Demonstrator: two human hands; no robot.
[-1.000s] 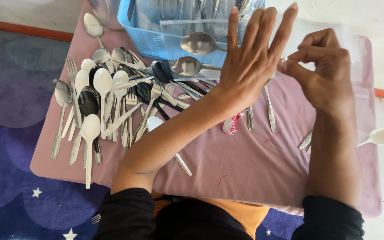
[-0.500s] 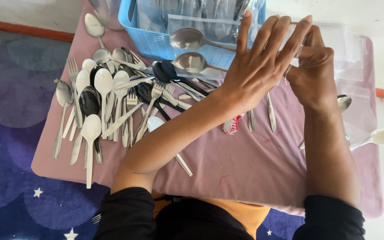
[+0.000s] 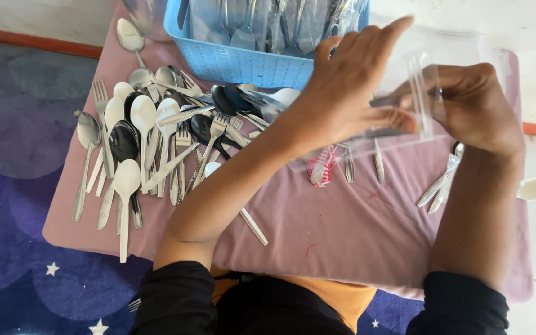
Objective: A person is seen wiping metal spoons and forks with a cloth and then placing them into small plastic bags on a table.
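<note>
A: Progress, judging by how things lie?

B: Partway, at a guess. On the pink-covered surface (image 3: pixel 342 248), a big loose pile of cutlery (image 3: pixel 156 136) at the left, none of it bagged: metal spoons, forks, white and black plastic spoons.

A: And done so far?

B: Blue basket (image 3: pixel 237 62) at the far edge, filled with clear packets of cutlery standing on end. Cannot count them.

A: Anything in hand?

B: Clear plastic bag (image 3: pixel 418 93), held up above the surface, just in front of the basket, between both hands. Left hand (image 3: pixel 342 93) pinching its near side, thumb against fingers. Right hand (image 3: pixel 476 105) closed around the other end. Dark streaks inside, likely utensil handles, too blurred to say for sure. Cannot tell whether sealed.

A: Smaller bits?

B: Bagged set (image 3: pixel 442 183) lying on the surface under the right wrist, outside the basket. White spoon (image 3: pixel 533 188) just beyond, at the right edge. Red-and-white wrapper (image 3: pixel 322 166) below the left hand, beside two metal handles.
</note>
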